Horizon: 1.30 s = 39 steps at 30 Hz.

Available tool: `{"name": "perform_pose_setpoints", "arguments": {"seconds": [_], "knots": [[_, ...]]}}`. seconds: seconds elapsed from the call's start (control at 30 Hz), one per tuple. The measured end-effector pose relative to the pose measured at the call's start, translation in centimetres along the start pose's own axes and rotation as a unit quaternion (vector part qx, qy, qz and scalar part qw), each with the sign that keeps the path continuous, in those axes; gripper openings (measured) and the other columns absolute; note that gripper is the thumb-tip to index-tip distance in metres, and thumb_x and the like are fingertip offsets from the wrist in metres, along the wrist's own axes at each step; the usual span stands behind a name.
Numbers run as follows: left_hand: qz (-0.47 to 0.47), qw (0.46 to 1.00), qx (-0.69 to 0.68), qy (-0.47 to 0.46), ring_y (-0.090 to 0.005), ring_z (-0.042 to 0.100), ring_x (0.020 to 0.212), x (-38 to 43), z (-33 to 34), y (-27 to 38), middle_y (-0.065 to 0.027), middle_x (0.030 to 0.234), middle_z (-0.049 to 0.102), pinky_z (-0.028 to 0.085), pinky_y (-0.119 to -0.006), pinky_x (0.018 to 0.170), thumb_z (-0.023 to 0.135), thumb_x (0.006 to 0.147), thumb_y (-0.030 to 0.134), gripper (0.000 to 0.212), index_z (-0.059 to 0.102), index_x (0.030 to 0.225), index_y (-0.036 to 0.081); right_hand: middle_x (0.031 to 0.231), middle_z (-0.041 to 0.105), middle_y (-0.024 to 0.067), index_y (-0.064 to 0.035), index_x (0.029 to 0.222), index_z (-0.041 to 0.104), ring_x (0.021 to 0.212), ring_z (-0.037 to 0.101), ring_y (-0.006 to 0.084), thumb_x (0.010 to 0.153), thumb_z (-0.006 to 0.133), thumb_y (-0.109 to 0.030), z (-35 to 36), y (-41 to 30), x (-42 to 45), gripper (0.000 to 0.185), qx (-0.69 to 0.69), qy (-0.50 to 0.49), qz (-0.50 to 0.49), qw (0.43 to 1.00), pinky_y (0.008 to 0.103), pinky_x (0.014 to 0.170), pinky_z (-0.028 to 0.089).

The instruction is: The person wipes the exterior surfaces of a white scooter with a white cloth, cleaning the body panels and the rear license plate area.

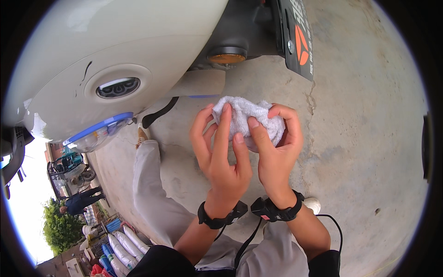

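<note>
A bunched white terry cloth (247,116) is held up between both hands over the concrete floor. My left hand (223,149) grips its left side, with fingertips pressed on the front and top. My right hand (280,142) holds the right side, the thumb on the front and the fingers curled round behind. Black devices on straps sit on both wrists, with a black cable at each. Up and to the left of the hands is the pale body of a scooter (166,52), with an oval badge (118,87) and a dark mark (86,72) beside it.
An amber reflector (227,57) and a black mudflap (300,45) bearing writing are above the hands. A blue-rimmed clear lamp cover (100,133) and a dark stand (160,113) lie left. Farther off are a person (81,202), a three-wheeled vehicle (71,169) and filled sacks (123,251).
</note>
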<state>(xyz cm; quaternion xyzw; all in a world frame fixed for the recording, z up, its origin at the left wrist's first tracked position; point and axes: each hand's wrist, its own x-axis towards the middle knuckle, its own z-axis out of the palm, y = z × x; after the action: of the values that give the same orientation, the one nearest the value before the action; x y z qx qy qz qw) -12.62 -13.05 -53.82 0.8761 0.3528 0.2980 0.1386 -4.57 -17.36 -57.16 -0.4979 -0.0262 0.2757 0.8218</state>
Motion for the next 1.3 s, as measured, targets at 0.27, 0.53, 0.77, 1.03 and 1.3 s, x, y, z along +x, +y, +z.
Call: {"name": "perform_pose_setpoints", "arguments": {"seconds": [0.27, 0.53, 0.77, 1.03, 1.3], "knots": [[-0.265, 0.875, -0.398, -0.074, -0.0220, 0.061, 0.134, -0.3, -0.9, 1.0, -0.0171, 0.138, 0.067, 0.048, -0.036, 0.112, 0.068, 0.108, 0.009, 0.044, 0.058, 0.150, -0.003, 0.123, 0.065, 0.0143, -0.0037, 0.108, 0.062, 0.105, 0.066, 0.0246, 0.087, 0.080, 0.004, -3.8, -0.7, -1.2, 0.029, -0.139, -0.091, -0.100, 0.981, 0.0355, 0.090, 0.053], [-0.096, 0.954, -0.260, -0.112, -0.0194, 0.075, 0.089, 0.6, 0.8, 3.7, -0.0098, 0.102, 0.076, 0.061, -0.032, 0.081, 0.089, 0.088, 0.002, 0.028, 0.073, 0.112, -0.001, 0.114, 0.065, 0.0140, -0.0033, 0.108, 0.059, 0.102, 0.066, 0.0259, 0.085, 0.083, 0.006, -8.8, -4.1, 2.0, 0.034, -0.236, -0.011, -0.164, 0.958, 0.0358, 0.088, 0.053], [-0.137, 0.924, -0.358, -0.003, -0.0138, 0.075, 0.091, 4.8, 3.7, 7.5, -0.0092, 0.103, 0.075, 0.063, -0.027, 0.074, 0.085, 0.095, 0.001, 0.026, 0.068, 0.114, -0.003, 0.108, 0.068, 0.0139, -0.0014, 0.118, 0.064, 0.095, 0.068, 0.0272, 0.086, 0.085, 0.002, -5.8, -9.4, 8.3, 0.038, -0.211, 0.034, -0.205, 0.955, 0.0390, 0.084, 0.056], [-0.133, 0.864, -0.485, -0.026, -0.0157, 0.073, 0.105, 5.1, 3.4, 8.8, -0.0137, 0.117, 0.074, 0.065, -0.031, 0.083, 0.066, 0.109, 0.006, 0.029, 0.063, 0.134, -0.008, 0.127, 0.072, 0.0175, -0.0027, 0.134, 0.074, 0.109, 0.073, 0.0327, 0.085, 0.080, 0.004, -5.9, -9.1, 6.6, 0.050, -0.263, -0.085, -0.328, 0.903, 0.0364, 0.090, 0.059], [-0.115, 0.938, -0.325, -0.038, -0.0335, 0.073, 0.117, 4.4, 1.2, 7.0, -0.0245, 0.137, 0.064, 0.071, -0.044, 0.082, 0.046, 0.117, 0.023, 0.042, 0.064, 0.135, -0.011, 0.124, 0.074, 0.0146, -0.0092, 0.120, 0.085, 0.101, 0.075, 0.0291, 0.080, 0.073, 0.015, -4.3, -9.9, 9.5, 0.048, -0.288, -0.048, -0.386, 0.875, 0.0348, 0.082, 0.060]]}}
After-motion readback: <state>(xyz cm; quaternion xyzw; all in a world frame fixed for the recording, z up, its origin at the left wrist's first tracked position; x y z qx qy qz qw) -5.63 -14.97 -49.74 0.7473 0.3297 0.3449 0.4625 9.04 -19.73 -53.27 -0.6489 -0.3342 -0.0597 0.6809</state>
